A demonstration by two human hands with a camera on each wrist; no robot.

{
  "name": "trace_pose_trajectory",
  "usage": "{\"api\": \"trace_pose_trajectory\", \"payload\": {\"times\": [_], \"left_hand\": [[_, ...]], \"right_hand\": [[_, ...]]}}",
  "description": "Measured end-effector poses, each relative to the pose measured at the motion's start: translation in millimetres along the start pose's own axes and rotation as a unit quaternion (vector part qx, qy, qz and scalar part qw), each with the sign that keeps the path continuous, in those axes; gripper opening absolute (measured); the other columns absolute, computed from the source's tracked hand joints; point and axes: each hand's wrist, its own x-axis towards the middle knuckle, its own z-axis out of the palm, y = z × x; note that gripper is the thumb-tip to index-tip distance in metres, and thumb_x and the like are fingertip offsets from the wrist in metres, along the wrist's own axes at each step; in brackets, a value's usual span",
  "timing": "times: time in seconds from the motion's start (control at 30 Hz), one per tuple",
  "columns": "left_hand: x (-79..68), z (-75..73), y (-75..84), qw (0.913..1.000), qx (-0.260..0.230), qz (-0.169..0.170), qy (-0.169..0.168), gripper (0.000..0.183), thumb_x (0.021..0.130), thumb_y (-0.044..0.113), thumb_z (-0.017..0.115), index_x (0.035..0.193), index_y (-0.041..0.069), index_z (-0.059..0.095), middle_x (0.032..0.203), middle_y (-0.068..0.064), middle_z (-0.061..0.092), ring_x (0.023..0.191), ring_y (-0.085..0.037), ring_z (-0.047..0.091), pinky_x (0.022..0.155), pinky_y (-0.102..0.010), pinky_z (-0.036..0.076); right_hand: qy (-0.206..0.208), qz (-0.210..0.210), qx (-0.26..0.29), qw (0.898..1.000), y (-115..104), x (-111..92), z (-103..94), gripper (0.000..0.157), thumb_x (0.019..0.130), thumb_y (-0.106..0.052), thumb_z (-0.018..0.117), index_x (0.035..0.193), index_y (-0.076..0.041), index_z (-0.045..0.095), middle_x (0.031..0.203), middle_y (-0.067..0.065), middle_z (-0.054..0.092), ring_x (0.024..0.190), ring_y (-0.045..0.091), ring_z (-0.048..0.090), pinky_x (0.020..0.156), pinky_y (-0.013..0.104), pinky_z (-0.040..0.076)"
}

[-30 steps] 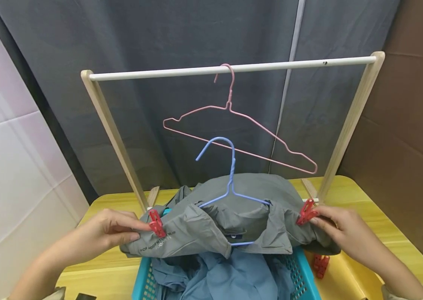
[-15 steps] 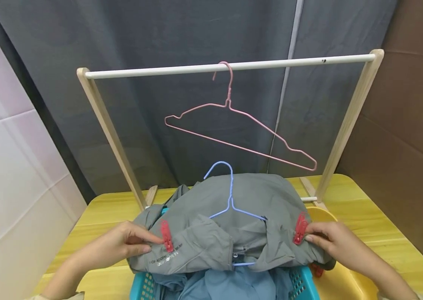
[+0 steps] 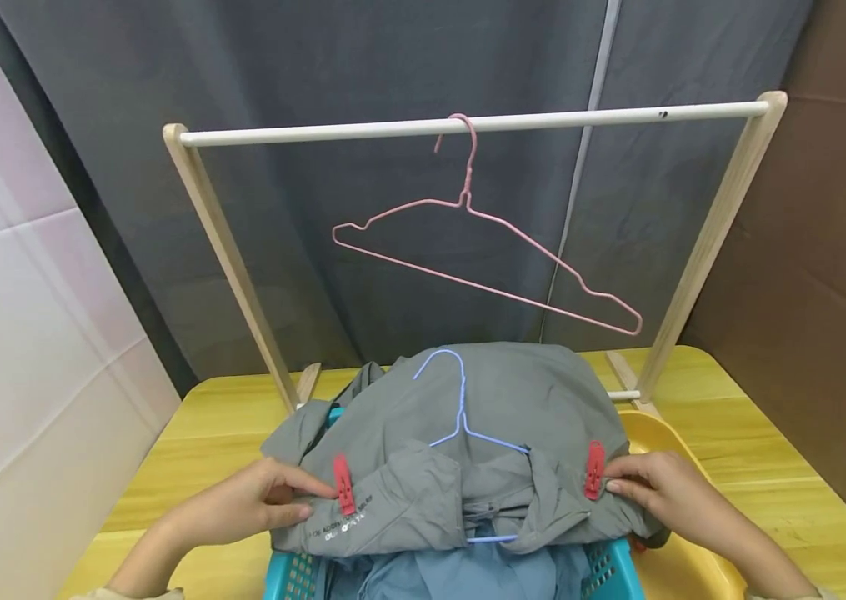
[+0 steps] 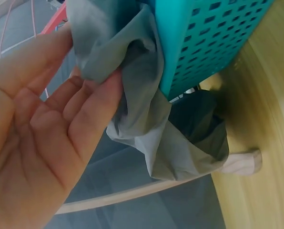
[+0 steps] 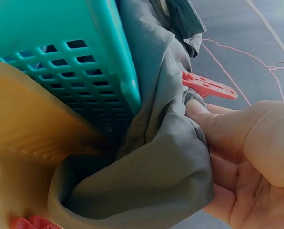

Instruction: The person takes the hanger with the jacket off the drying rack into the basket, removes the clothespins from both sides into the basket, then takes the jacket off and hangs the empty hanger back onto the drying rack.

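Observation:
A grey jacket (image 3: pixel 498 375) with a collar lies over the teal basket (image 3: pixel 291 575), a blue wire hanger (image 3: pixel 462 392) inside its neck. Red clothespins are clipped on both shoulders, a left clothespin (image 3: pixel 343 485) and a right clothespin (image 3: pixel 594 471). My left hand (image 3: pixel 242 504) pinches the fabric just outside the left clothespin; its thumb and fingers (image 4: pixel 96 102) lie on either side of the cloth in the left wrist view. Beside the right clothespin, my right hand (image 3: pixel 666 492) pinches the other shoulder, thumb (image 5: pixel 199 112) pressed on the cloth. The blue hook stands above the collar, against the jacket's body.
Behind the basket stands a wooden rack with a white rail (image 3: pixel 332 133), on which a pink hanger (image 3: pixel 486 287) hangs. Blue cloth (image 3: pixel 453 575) fills the basket. A yellow tray (image 3: pixel 685 567) holding red clothespins (image 5: pixel 32 222) sits at its right on the table (image 3: pixel 768 467).
Both hands have lowered the jacket's shoulders toward the basket. The blue hanger has come down with them, its hook sinking away from the pink hanger. The grip on both sides stays.

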Motion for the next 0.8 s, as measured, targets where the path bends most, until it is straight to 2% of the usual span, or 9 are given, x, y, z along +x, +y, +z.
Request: {"api": "trace_pose_trajectory", "payload": {"times": [0.1,0.2,0.23,0.33,0.43,0.57,0.7,0.8], "left_hand": [[-0.7,1.1,0.2,0.9992,-0.032,-0.012,-0.021,0.035,0.086,0.005,0.061,0.12,-0.002,0.058,0.115,-0.013,0.059,0.086,-0.01,0.057,0.071,-0.025,0.05],[-1.0,2.3,-0.4,0.9976,-0.059,-0.01,-0.036,0.043,0.08,-0.006,0.062,0.123,-0.002,0.056,0.113,-0.012,0.058,0.084,-0.01,0.057,0.069,-0.025,0.05],[-0.7,2.8,-0.8,0.9971,-0.065,-0.007,-0.038,0.046,0.078,-0.01,0.061,0.123,-0.003,0.056,0.111,-0.012,0.058,0.078,-0.009,0.056,0.066,-0.024,0.05],[0.5,4.1,-3.1,0.998,-0.056,0.01,-0.026,0.051,0.072,-0.019,0.059,0.12,-0.004,0.058,0.103,-0.008,0.06,0.064,-0.005,0.047,0.056,-0.021,0.045],[1.4,5.2,-6.1,0.999,-0.039,0.02,-0.009,0.05,0.07,-0.02,0.06,0.117,-0.004,0.06,0.09,-0.001,0.059,0.053,-0.004,0.031,0.048,-0.019,0.038],[1.7,7.3,-9.8,0.9995,-0.027,0.017,0.005,0.047,0.069,-0.02,0.061,0.114,-0.005,0.062,0.067,0.008,0.038,0.047,-0.007,0.017,0.043,-0.02,0.029],[1.1,9.1,-11.6,0.9995,-0.025,0.011,0.013,0.046,0.069,-0.019,0.062,0.113,-0.005,0.063,0.063,0.006,0.024,0.046,-0.007,0.016,0.041,-0.021,0.026],[0.3,9.1,-12.6,0.9997,-0.019,0.007,0.017,0.045,0.07,-0.018,0.064,0.112,-0.004,0.063,0.065,0.008,0.032,0.048,-0.003,0.022,0.042,-0.02,0.029]], "right_hand": [[0.0,0.003,-0.003,1.0,1,-1,-0.6,0.007,0.086,-0.015,0.061,0.085,-0.013,0.068,0.079,-0.013,0.062,0.064,-0.001,0.048,0.055,0.022,0.044],[-0.003,0.005,-0.001,1.0,2,-2,-1.2,0.007,0.086,-0.015,0.061,0.085,-0.013,0.068,0.079,-0.013,0.062,0.063,-0.001,0.047,0.055,0.022,0.044],[-0.004,0.006,-0.001,1.0,3,-2,-1.3,0.007,0.086,-0.015,0.061,0.085,-0.013,0.068,0.079,-0.013,0.062,0.064,-0.001,0.047,0.055,0.022,0.044],[-0.002,0.005,0.0,1.0,4,-3,-1.4,0.007,0.086,-0.014,0.062,0.085,-0.013,0.068,0.078,-0.013,0.061,0.064,-0.001,0.047,0.054,0.022,0.044],[0.003,-0.003,0.0,1.0,5,-4,-1.0,0.006,0.086,-0.014,0.062,0.084,-0.013,0.068,0.079,-0.013,0.062,0.066,-0.001,0.05,0.055,0.023,0.045],[0.006,-0.022,0.005,1.0,9,-5,0.8,0.005,0.085,-0.013,0.064,0.083,-0.013,0.069,0.08,-0.012,0.063,0.071,-0.001,0.054,0.058,0.024,0.048],[0.005,-0.045,0.032,0.998,15,-6,2.2,0.005,0.084,-0.009,0.064,0.085,-0.011,0.069,0.082,-0.012,0.063,0.074,0.0,0.056,0.061,0.024,0.05],[-0.005,-0.062,0.066,0.996,19,-7,1.7,0.007,0.085,-0.006,0.063,0.089,-0.009,0.068,0.086,-0.009,0.064,0.076,0.002,0.057,0.063,0.025,0.05]]}}
